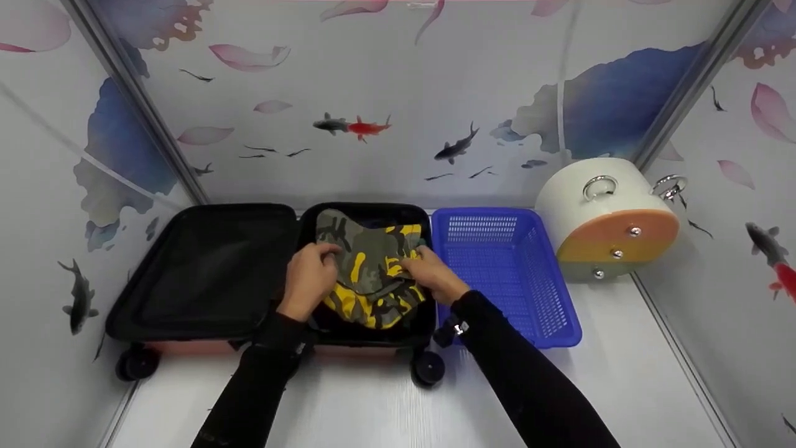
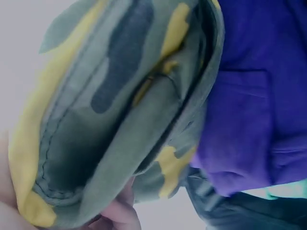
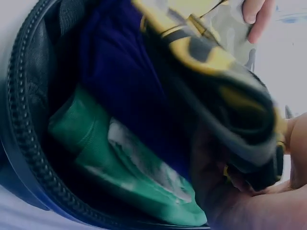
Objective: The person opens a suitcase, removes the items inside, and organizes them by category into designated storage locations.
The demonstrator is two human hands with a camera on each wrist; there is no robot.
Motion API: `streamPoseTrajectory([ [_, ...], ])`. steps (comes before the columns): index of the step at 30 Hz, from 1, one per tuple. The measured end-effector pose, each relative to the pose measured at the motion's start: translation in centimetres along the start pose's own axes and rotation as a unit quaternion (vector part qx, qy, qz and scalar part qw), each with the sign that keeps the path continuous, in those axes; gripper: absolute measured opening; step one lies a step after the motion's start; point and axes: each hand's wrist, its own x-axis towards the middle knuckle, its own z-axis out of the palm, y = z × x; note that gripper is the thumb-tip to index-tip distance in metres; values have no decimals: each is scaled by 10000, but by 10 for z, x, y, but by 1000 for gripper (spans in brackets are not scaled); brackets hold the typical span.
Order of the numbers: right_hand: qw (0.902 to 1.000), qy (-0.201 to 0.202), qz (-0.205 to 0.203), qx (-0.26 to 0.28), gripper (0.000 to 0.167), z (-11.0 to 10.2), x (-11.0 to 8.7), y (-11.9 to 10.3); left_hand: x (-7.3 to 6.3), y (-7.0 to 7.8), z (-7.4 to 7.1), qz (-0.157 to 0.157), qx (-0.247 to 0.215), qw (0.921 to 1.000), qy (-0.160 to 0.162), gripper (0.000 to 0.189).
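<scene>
Both hands grip a folded camouflage garment (image 1: 367,255) in yellow, grey-green and black, held over the right half of an open suitcase (image 1: 373,343). My left hand (image 1: 309,277) pinches its left edge; my right hand (image 1: 437,275) grips its right edge. The left wrist view shows stitched folds of the camouflage cloth close up. Beneath the garment, inside the suitcase, lie purple clothing (image 3: 122,72) and a green piece of clothing (image 3: 88,129) with a white patch. The garment's exact kind is hidden by its folds.
The suitcase's black-lined other half (image 1: 205,274) lies flat at left. A blue plastic basket (image 1: 513,280) stands close on the right. Beyond it is a white rounded box (image 1: 572,193) with a striped front and metal rings. Printed panels (image 1: 398,81) enclose the surface.
</scene>
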Motion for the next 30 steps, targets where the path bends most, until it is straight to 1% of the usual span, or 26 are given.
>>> streamPoseTrajectory([
  [2, 9999, 1, -27, 116, 68, -6, -5, -2, -4, 11, -1, 120, -55, 9999, 2, 37],
  [4, 9999, 25, -64, 149, 67, -15, -12, -3, -8, 22, -1, 309, -62, 9995, 26, 36],
  [7, 9996, 72, -176, 199, 57, -33, -27, -6, -11, 38, 0, 644, -183, 9978, 17, 35],
  [9, 9992, 150, -276, 265, 57, -47, -37, -7, -12, 48, 2, 857, -314, 9958, -80, 36],
  [11, 9982, 254, -369, 405, 53, -62, -48, -10, -13, 58, 4, 1046, -552, 9926, -287, 38],
  [12, 9978, 322, -386, 427, 53, -70, -52, -11, -12, 62, 5, 1105, -669, 9906, -440, 39],
  [15, 9966, 539, -506, 374, 54, -93, -64, -12, -11, 74, 14, 1258, -884, 9827, -1032, 44],
  [17, 9955, 675, -596, 312, 54, -109, -70, -11, -8, 82, 23, 1378, -905, 9765, -1386, 48],
  [19, 9938, 803, -718, 268, 51, -124, -76, -8, -5, 88, 35, 1502, -840, 9712, -1647, 51],
  [22, 9910, 1009, -841, 253, 45, -142, -81, -2, -2, 96, 56, 1578, -794, 9663, -1872, 54],
  [25, 9892, 1209, -816, 168, 42, -157, -83, 7, 0, 103, 78, 1513, -802, 9622, -2119, 57],
  [30, 9887, 1396, -541, 23, 53, -180, -80, 25, 2, 110, 107, 1277, -972, 9521, -2602, 62],
])
